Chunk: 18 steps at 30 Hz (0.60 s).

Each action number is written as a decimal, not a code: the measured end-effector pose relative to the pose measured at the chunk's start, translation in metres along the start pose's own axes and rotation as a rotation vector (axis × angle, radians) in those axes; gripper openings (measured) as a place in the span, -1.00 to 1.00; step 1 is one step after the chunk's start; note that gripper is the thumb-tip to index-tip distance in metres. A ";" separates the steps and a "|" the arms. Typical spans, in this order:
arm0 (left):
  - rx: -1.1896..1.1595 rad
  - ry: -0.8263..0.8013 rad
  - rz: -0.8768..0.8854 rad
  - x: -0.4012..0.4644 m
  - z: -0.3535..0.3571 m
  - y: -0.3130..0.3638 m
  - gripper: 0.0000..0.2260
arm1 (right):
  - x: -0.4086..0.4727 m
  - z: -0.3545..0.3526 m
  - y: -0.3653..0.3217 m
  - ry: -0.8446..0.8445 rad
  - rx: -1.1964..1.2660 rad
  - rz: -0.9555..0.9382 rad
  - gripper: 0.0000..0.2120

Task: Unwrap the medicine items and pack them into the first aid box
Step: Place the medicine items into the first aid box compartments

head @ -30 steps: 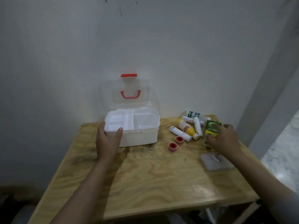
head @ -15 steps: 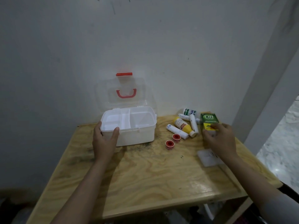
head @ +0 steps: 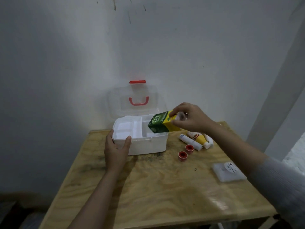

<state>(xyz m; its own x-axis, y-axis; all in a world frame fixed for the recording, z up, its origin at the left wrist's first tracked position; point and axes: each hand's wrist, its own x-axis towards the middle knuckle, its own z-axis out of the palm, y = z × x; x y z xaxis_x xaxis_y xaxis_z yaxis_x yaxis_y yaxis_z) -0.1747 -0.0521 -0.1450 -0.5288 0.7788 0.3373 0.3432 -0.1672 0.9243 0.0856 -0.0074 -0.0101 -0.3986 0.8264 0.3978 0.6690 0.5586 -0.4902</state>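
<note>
**Inspector:** Start with the largest item. Condition of the pale plywood tabletop [head: 161, 192]?

**Assistant:** It carries everything. The white plastic first aid box [head: 146, 142] sits toward twelve o'clock, and its clear lid with the red handle [head: 138, 101] stands upright against the wall.

**Inspector:** Contents of the box?

**Assistant:** A white divided tray fills the top. The compartments that show look empty; the one at three o'clock is partly hidden by the carton.

**Inspector:** Hands?

**Assistant:** The left hand [head: 115, 150] grips the box's nine o'clock front corner, thumb on the rim. The right hand [head: 191, 118] pinches the yellow end of a green and yellow cardboard carton [head: 162, 123], holding it tilted in the air over the box's three o'clock compartment. The carton appears sealed.

**Inspector:** Step in hand?

**Assistant:** In my judgement, the first item is being brought over the box. The next move calls either for opening the carton or for lowering it flat between the dividers.

**Inspector:** Remaining items?

**Assistant:** At four o'clock, a frosted flat plastic pouch with a round label [head: 228, 172]. At three o'clock of the box lie a yellow bottle with a white cap [head: 198, 138] and a white tube [head: 189, 141], touching. Nearer are two small red-capped pots [head: 185, 152].
</note>
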 end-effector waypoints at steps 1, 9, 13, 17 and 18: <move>0.003 0.001 -0.001 0.000 0.000 0.000 -0.39 | 0.009 0.006 -0.001 -0.053 -0.024 -0.004 -0.77; 0.026 0.002 -0.014 0.002 0.001 -0.002 -0.37 | 0.061 0.054 0.004 -0.311 -0.044 0.077 -0.76; 0.035 0.017 -0.014 0.002 0.002 -0.004 -0.37 | 0.073 0.079 0.001 -0.450 -0.126 0.089 -0.73; 0.031 0.013 -0.012 0.002 0.003 -0.005 -0.36 | 0.082 0.107 0.002 -0.501 -0.307 0.075 -0.71; 0.032 0.015 -0.008 0.003 0.003 -0.006 -0.36 | 0.084 0.113 0.002 -0.492 -0.333 0.079 -0.72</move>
<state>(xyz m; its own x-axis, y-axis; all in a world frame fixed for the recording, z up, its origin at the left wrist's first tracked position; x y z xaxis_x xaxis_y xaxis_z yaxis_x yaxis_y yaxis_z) -0.1752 -0.0471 -0.1501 -0.5431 0.7709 0.3329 0.3637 -0.1414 0.9207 -0.0172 0.0713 -0.0650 -0.5301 0.8447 -0.0743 0.8374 0.5077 -0.2024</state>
